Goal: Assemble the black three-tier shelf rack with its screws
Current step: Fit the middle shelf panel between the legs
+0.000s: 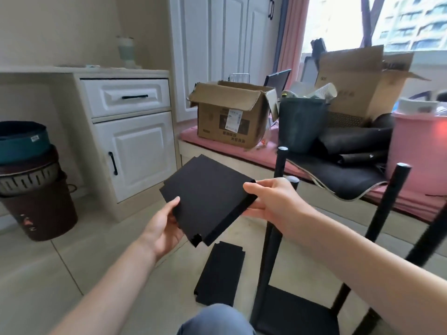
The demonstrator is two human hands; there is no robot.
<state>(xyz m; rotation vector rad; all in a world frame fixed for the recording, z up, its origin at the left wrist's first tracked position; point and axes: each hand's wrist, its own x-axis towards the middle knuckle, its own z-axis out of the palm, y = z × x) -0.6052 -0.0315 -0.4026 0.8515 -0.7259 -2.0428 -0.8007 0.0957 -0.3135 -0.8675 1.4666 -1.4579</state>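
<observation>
at far left, stacked round plastic bins (29,180) in teal, grey and brown beside a white cabinet (135,146). at centre, held above the pale tiled floor (43,267), a flat black rectangular shelf panel with notched corners (205,197): left hand (164,228) gripping its near left edge, thumb on top; right hand (273,201) pinching its right rim. below, a second black shelf panel (221,274) flat on the tiles. to the right, the partly built black rack (290,308) with upright black poles (278,189), before open cardboard boxes (232,112) on a pink window seat (254,155).
</observation>
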